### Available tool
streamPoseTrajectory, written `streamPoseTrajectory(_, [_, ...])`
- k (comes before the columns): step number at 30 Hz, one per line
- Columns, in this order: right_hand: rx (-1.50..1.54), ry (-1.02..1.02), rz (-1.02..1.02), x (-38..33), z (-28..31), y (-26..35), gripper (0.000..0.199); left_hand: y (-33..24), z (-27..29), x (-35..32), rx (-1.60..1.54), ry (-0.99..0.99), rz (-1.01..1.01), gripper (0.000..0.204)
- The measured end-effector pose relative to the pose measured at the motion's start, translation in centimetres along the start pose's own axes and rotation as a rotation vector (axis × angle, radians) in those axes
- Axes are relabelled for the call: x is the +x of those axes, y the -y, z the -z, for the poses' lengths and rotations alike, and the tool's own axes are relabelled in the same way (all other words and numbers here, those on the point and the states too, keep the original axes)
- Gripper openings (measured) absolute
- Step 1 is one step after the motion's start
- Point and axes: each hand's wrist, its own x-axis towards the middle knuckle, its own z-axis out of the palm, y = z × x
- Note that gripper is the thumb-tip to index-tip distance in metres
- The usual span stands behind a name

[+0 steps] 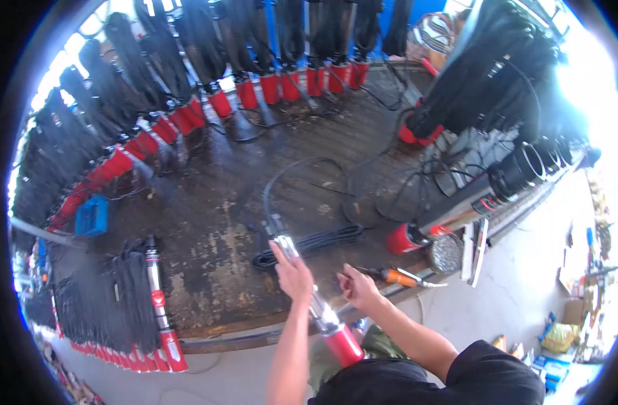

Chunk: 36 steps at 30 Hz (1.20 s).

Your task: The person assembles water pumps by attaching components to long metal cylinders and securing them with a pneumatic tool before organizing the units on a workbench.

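while the left hand [294,278] clasps a red-ended tube [323,310], right hand [360,289] curled — grip's contents unclear

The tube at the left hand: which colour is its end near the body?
The end is red, seen best in the head view.

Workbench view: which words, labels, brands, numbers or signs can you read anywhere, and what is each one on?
None can be read clearly.
Silver-and-red tube in the left hand: no readable text.
Slim tube at the bench's front left: pale marks on its red parts, too small to read.
Yellow package at the far right: any print is too blurred to read.
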Motion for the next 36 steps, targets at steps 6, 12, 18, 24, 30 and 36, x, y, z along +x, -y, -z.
streamPoseTrajectory(6, [0.376, -0.334, 0.081, 1.0, 15.0, 4.2, 0.036, 0.2, -0.8, 0.0, -0.011, -0.016, -0.059, 0.07])
streamPoseTrajectory(12, [0.304, -0.72, 0.238, 0.4, 9.3, 3.4, 0.047, -0.5, -0.2, -0.3, -0.032, -0.004, -0.134, 0.063])
streamPoseTrajectory(18, [0.6, -0.272, 0.175, -4.3, -0.1, 0.7, 0.04, -0.6, 0.2, -0.5, -0.063, -0.003, -0.152, 0.062])
streamPoseTrajectory(24, [0.899, 0.19, 0.129, -8.1, -15.2, 1.4, 0.026, 0.7, -0.7, 0.9, -0.108, 0.132, -0.129, 0.065])
streamPoseTrajectory(30, [0.809, 0.408, 0.519, -12.4, -27.8, 2.2, 0.03, -2.7, 1.1, 3.0, -0.095, 0.074, -0.074, 0.066])
streamPoseTrajectory(36, [0.419, 0.419, 1.409, -11.3, -31.0, 1.6, 0.051, -1.3, -0.3, 1.0, -0.038, 0.091, -0.044, 0.068])
